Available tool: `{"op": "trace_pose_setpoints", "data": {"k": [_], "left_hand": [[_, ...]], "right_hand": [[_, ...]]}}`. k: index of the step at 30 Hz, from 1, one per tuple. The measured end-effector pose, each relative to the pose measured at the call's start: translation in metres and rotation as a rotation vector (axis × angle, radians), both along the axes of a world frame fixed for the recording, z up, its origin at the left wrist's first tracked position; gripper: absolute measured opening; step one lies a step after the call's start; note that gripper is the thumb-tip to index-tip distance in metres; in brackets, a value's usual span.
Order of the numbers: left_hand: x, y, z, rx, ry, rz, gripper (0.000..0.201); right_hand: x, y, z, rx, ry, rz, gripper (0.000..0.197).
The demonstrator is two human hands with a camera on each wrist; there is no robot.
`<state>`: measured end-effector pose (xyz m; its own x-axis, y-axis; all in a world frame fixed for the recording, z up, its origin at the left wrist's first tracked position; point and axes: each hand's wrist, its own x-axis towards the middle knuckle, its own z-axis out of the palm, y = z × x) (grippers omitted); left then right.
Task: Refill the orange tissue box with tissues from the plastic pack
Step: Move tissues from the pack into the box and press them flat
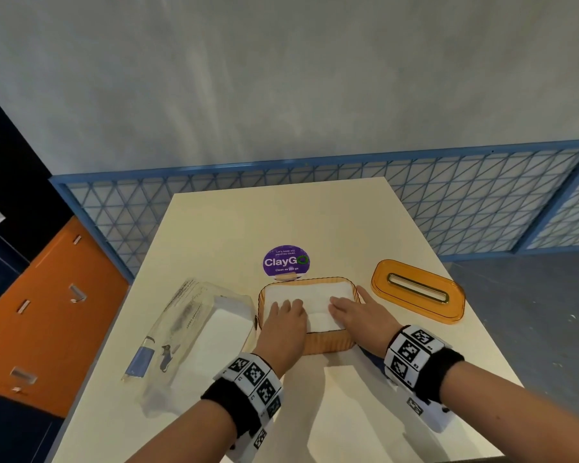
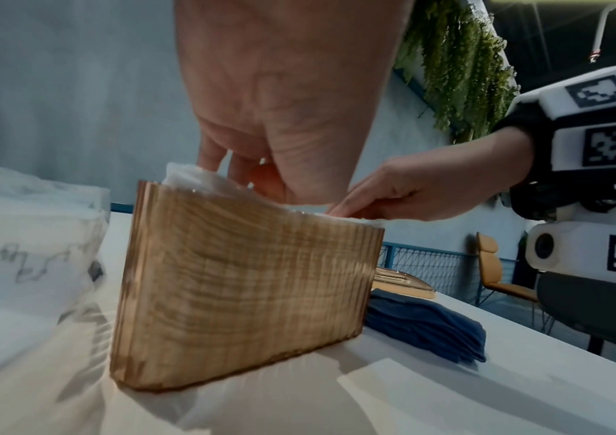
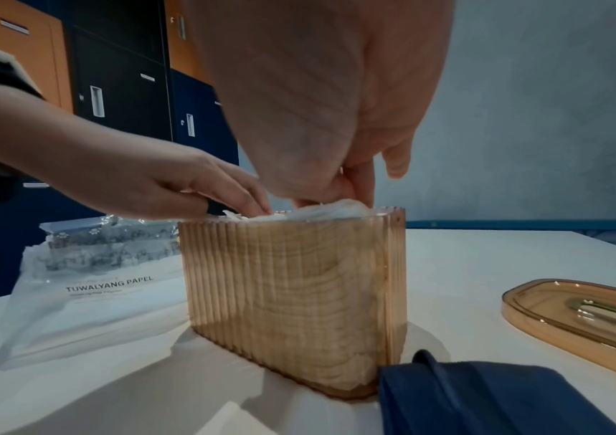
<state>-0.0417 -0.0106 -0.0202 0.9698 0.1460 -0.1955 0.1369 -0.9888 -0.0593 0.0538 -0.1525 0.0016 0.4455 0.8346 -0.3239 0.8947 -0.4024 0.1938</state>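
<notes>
The ribbed orange tissue box (image 1: 328,344) (image 2: 239,282) (image 3: 298,294) stands lidless mid-table, filled to the rim with a stack of white tissues (image 1: 310,297) (image 3: 336,207). My left hand (image 1: 286,320) (image 2: 261,164) lies flat on the stack's left part, fingers straight, pressing down. My right hand (image 1: 351,312) (image 3: 351,182) presses the right part in the same way. The clear plastic pack (image 1: 194,329) (image 3: 90,288), with tissues still inside, lies left of the box.
The orange lid (image 1: 418,290) (image 3: 581,318) with its slot lies flat to the right of the box. A dark blue cloth (image 2: 425,326) (image 3: 492,397) lies by the box's near right corner. A purple sticker (image 1: 285,261) sits behind the box. Lockers stand left of the table (image 1: 315,215).
</notes>
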Motion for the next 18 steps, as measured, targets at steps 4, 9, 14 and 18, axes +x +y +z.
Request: {"op": "trace_pose_setpoints", "data": {"k": [4,9,14,18], "left_hand": [[0.001,-0.001,-0.009,-0.187,-0.043,0.062,0.053],[0.001,-0.011,-0.016,-0.218,-0.010,0.138,0.056],[-0.001,-0.014,-0.017,-0.232,0.011,0.137,0.050],[-0.003,-0.015,-0.023,-0.206,-0.004,0.144,0.049]], "right_hand": [[0.004,-0.002,-0.004,-0.014,0.063,-0.016,0.054],[0.005,-0.006,-0.010,-0.008,0.083,-0.040,0.058],[0.004,-0.009,-0.012,0.030,0.097,-0.053,0.058],[0.011,-0.015,-0.014,0.132,0.125,-0.045,0.052]]}}
